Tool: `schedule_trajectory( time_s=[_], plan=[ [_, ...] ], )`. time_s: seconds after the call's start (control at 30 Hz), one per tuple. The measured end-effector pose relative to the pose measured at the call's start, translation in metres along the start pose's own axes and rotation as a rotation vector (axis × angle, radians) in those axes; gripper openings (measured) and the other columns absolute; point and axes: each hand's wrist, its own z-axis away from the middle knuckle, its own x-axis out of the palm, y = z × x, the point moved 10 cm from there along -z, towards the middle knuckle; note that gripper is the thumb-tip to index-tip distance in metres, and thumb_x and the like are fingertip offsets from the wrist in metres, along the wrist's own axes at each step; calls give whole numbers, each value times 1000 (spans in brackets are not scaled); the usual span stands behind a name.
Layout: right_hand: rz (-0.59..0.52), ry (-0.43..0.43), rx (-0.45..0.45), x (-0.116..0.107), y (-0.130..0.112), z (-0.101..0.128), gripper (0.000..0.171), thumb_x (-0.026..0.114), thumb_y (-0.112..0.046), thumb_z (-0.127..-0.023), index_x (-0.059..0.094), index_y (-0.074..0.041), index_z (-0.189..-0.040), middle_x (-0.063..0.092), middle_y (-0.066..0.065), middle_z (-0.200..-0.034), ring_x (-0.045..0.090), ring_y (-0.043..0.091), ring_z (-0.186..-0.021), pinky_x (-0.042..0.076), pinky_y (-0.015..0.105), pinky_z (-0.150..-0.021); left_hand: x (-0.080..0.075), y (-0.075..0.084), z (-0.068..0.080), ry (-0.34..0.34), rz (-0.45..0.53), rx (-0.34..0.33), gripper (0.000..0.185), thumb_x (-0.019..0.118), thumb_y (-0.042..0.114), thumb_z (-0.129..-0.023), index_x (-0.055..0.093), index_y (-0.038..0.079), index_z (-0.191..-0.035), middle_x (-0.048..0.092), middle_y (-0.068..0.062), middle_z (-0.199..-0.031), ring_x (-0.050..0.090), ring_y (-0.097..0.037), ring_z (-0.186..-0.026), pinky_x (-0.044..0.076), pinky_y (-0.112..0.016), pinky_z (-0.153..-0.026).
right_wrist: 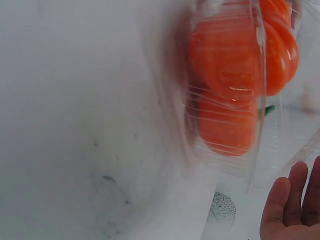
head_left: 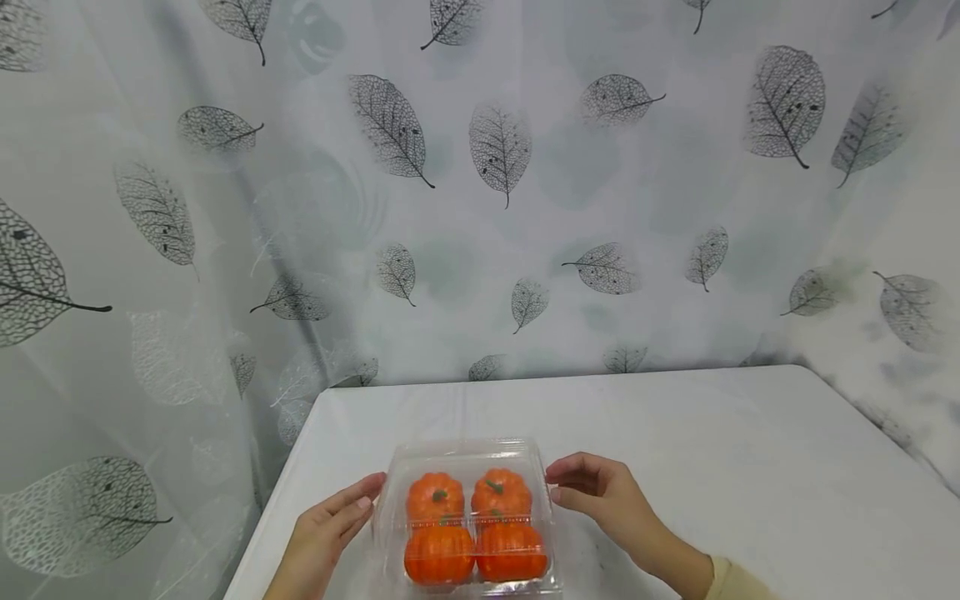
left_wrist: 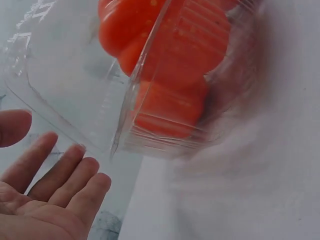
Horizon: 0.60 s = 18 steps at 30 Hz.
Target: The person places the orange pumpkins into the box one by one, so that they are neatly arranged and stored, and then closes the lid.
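Observation:
A clear plastic clamshell box [head_left: 467,454] stands on the table near its front, with several small orange pumpkins [head_left: 438,554] inside. Green stems show on some of them. In the wrist views the lid [left_wrist: 65,65] slants away from the base. My left hand [head_left: 318,533] is beside the box's left side, its fingertips right at the clear edge. Opposite it, my right hand [head_left: 607,504] has its slightly bent fingers right at the box's right edge. The left wrist view shows the fingers spread and the palm bare. Nothing is gripped by either hand.
The white table [head_left: 675,433] reaches back to a pale curtain [head_left: 450,208] printed with dark leaves. More of the curtain hangs along the left side. Small dark marks [right_wrist: 109,178] dot the tabletop to the right of the box.

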Motion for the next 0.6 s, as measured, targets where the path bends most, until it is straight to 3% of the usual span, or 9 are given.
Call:
schedule_trajectory(
  time_s=[0.2,0.33,0.47,0.6],
  plan=[
    [67,-21,-72,5,4,7,37,81,-5,-83,66,5,-115,64,22,-117,62,36,-110,54,33,-95,4,-2,7,-5,-58,88,53,63,3,-96,46,-11,-145,50,-22,-146,58,0,-118,48,-16,-93],
    [91,-19,-49,6,8,11,44,82,-7,-82,63,3,-121,62,21,-123,57,40,-116,54,30,-93,5,-4,12,-25,-115,113,57,62,-2,-95,40,-14,-147,46,-29,-147,58,3,-116,49,-16,-92],
    [52,-51,18,8,16,16,57,80,-8,-84,55,4,-133,56,21,-132,55,40,-120,54,28,-91,4,-10,17,-41,-175,66,59,62,2,-95,38,-16,-147,46,-30,-146,57,0,-116,49,-16,-92],
    [52,-96,78,12,22,22,68,76,-9,-87,42,5,-144,54,20,-131,60,33,-112,57,31,-86,1,-16,21,-53,-312,0,60,64,13,-98,41,-17,-144,53,-29,-140,59,-22,-122,52,-23,-92]
  ],
)
